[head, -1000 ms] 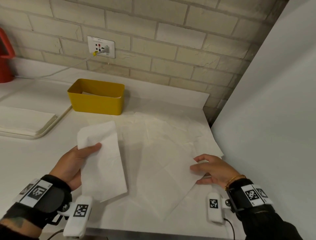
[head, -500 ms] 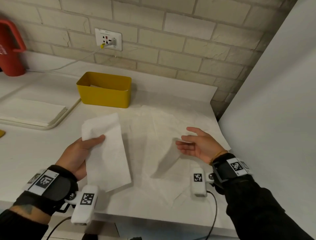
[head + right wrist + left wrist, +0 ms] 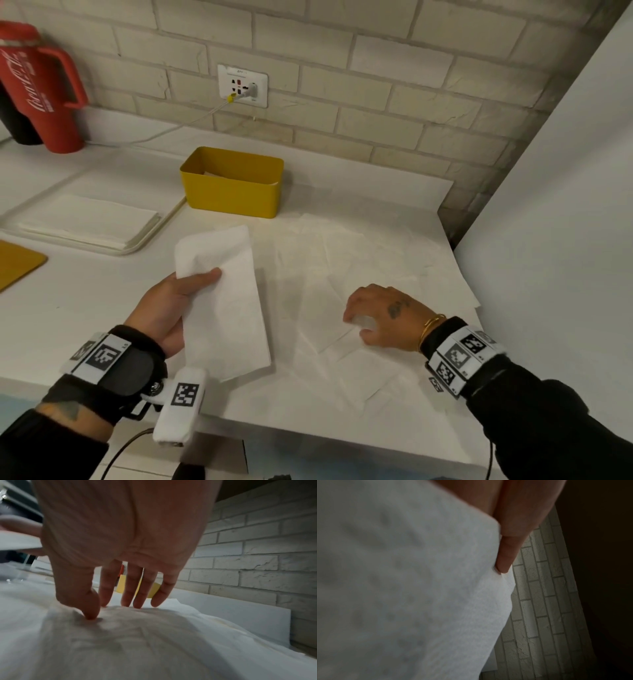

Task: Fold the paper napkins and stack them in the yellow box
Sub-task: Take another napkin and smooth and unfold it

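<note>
My left hand [image 3: 178,301] holds a folded white napkin [image 3: 226,301] just above the counter, thumb on top and fingers beneath; in the left wrist view the folded napkin [image 3: 402,588] fills most of the picture. My right hand [image 3: 380,315] lies palm down on the unfolded napkins [image 3: 359,260] spread over the counter's right half. Its fingertips [image 3: 126,603] and thumb touch the top sheet [image 3: 154,635], fingers nearly straight. The yellow box [image 3: 233,195] stands at the back by the wall, with white paper showing inside.
A tray [image 3: 144,240] with a stack of flat napkins lies at the left. A red mug [image 3: 44,85] stands in the far left corner. A cable runs from the wall socket [image 3: 242,85]. A white wall [image 3: 565,240] closes off the right side. A yellow lid [image 3: 17,263] lies at the left edge.
My right hand has turned palm down and dropped onto the spread napkins. My left hand keeps its hold on the folded napkin. My head has moved back and up.
</note>
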The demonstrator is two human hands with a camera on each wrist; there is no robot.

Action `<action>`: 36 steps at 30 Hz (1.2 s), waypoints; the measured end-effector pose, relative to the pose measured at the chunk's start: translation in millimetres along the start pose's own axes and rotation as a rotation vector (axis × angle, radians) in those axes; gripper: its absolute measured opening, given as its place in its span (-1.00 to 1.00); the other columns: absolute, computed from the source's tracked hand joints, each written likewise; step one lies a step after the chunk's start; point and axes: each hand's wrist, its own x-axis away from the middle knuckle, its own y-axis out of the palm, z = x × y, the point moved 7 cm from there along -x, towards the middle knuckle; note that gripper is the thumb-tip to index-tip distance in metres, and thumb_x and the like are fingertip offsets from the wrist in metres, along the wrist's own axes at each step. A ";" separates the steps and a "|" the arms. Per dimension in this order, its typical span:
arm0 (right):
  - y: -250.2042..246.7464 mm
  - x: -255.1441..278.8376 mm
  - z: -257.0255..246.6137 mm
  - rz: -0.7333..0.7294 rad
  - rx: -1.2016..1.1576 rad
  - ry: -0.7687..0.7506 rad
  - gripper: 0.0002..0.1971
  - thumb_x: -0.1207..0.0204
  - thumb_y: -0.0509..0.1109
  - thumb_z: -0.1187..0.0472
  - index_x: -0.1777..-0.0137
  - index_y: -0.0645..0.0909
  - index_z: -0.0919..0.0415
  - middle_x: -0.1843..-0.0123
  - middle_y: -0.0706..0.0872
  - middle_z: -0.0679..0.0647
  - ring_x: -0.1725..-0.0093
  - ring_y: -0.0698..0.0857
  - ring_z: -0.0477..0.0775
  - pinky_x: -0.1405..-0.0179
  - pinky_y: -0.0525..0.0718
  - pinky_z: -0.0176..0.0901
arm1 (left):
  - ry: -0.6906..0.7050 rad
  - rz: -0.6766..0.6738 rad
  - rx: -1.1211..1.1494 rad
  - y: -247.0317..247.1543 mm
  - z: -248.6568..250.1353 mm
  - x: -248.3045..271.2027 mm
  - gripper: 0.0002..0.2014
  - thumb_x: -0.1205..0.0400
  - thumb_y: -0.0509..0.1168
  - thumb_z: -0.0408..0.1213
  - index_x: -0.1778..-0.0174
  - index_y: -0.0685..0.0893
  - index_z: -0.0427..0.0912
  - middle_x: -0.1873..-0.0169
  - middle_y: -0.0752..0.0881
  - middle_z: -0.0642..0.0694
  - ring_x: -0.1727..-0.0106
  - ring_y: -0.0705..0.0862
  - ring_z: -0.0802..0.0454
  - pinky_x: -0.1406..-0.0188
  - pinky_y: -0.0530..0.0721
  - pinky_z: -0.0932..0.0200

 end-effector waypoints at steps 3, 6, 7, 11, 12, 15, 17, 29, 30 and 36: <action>2.1 -3.9 -3.0 0.005 0.080 -0.016 -0.59 -0.64 0.30 0.10 -0.49 0.54 -0.12 -0.53 0.44 -0.21 -0.48 0.41 -0.07 -0.47 0.35 -0.09 | -0.002 -0.006 -0.014 -0.2 -1.7 -0.9 -0.64 -0.64 0.34 -0.33 -0.37 0.69 -0.21 -0.03 0.87 -0.20 0.06 0.88 -0.14 0.23 0.81 0.01; 5.3 -6.8 -4.2 0.060 0.103 -0.018 -0.64 -0.72 0.22 0.16 -0.46 0.59 -0.08 -0.49 0.55 -0.19 -0.42 0.48 -0.04 -0.44 0.37 -0.08 | 0.003 -0.016 -0.004 0.8 -2.8 -1.7 -0.67 -0.65 0.34 -0.34 -0.34 0.70 -0.21 -0.05 0.87 -0.22 0.08 0.88 -0.14 0.17 0.79 -0.03; 6.0 -7.5 -3.1 0.084 0.093 -0.008 -0.66 -0.75 0.20 0.16 -0.45 0.60 -0.06 -0.48 0.57 -0.17 -0.42 0.50 -0.04 -0.43 0.35 -0.11 | 0.002 -0.022 0.001 1.4 -3.3 -1.6 -0.69 -0.65 0.33 -0.34 -0.33 0.71 -0.21 -0.05 0.87 -0.22 0.09 0.88 -0.14 0.18 0.80 -0.03; 3.0 -9.6 0.9 0.123 0.014 0.011 -0.61 -0.80 0.16 0.28 -0.54 0.57 0.01 -0.48 0.62 -0.06 -0.44 0.55 0.03 -0.48 0.38 -0.19 | -0.005 -0.057 0.035 5.3 -3.0 2.5 -0.72 -0.66 0.32 -0.36 -0.28 0.72 -0.22 0.04 0.88 -0.21 0.13 0.88 -0.15 0.32 0.84 0.01; 0.4 -9.1 1.9 0.115 -0.005 0.027 -0.59 -0.81 0.13 0.27 -0.58 0.52 0.01 -0.47 0.63 -0.02 -0.44 0.56 0.06 -0.49 0.40 -0.20 | -0.006 -0.060 0.046 5.4 -3.1 3.6 -0.71 -0.65 0.31 -0.37 -0.29 0.71 -0.23 0.03 0.88 -0.22 0.12 0.88 -0.16 0.31 0.84 0.00; -9.5 -8.0 1.0 0.128 -0.016 0.069 -0.61 -0.85 0.07 0.15 -0.59 0.49 -0.03 -0.42 0.67 0.00 -0.39 0.62 0.09 -0.45 0.46 -0.16 | -0.019 -0.075 0.086 6.6 -3.3 6.9 -0.65 -0.59 0.33 -0.37 -0.31 0.71 -0.27 0.02 0.87 -0.27 0.12 0.87 -0.20 0.29 0.85 -0.05; -26.5 -6.7 -4.4 0.212 -0.142 0.080 -0.71 -0.81 0.17 0.10 -0.38 0.67 0.03 -0.27 0.76 -0.03 -0.27 0.69 0.04 -0.34 0.53 -0.16 | -0.036 -0.069 0.113 6.4 -4.5 7.7 -0.62 -0.61 0.33 -0.32 -0.35 0.69 -0.30 -0.01 0.86 -0.30 0.10 0.87 -0.22 0.22 0.86 -0.06; -159.3 -1.9 -112.0 0.708 -1.496 -0.241 -0.81 -0.56 0.47 0.42 -0.08 0.64 0.15 0.07 0.89 0.14 0.12 0.85 0.06 0.20 0.80 -0.12 | 0.093 -0.052 0.063 12.8 4.2 0.0 -0.59 -0.70 0.30 -0.42 -0.49 0.61 -0.19 -0.19 0.82 -0.29 -0.08 0.83 -0.24 0.06 0.83 -0.09; -150.5 -10.3 -112.6 0.679 -1.568 -0.184 -0.83 -0.57 0.46 0.39 -0.09 0.65 0.16 0.07 0.89 0.13 0.14 0.85 0.05 0.25 0.79 -0.15 | 0.098 -0.071 0.075 16.9 5.6 1.7 -0.59 -0.69 0.29 -0.42 -0.49 0.61 -0.20 -0.21 0.81 -0.31 -0.09 0.83 -0.25 0.08 0.83 -0.09; -62.3 -46.3 -111.8 0.414 -1.475 0.171 -0.94 -0.64 0.44 0.30 -0.04 0.74 0.27 0.07 0.89 0.17 0.21 0.85 0.03 0.31 0.74 -0.23 | 0.007 -0.081 0.170 23.2 1.2 5.7 -0.42 -0.63 0.30 -0.04 -0.51 0.61 -0.30 -0.32 0.75 -0.34 -0.33 0.74 -0.29 -0.37 0.68 -0.18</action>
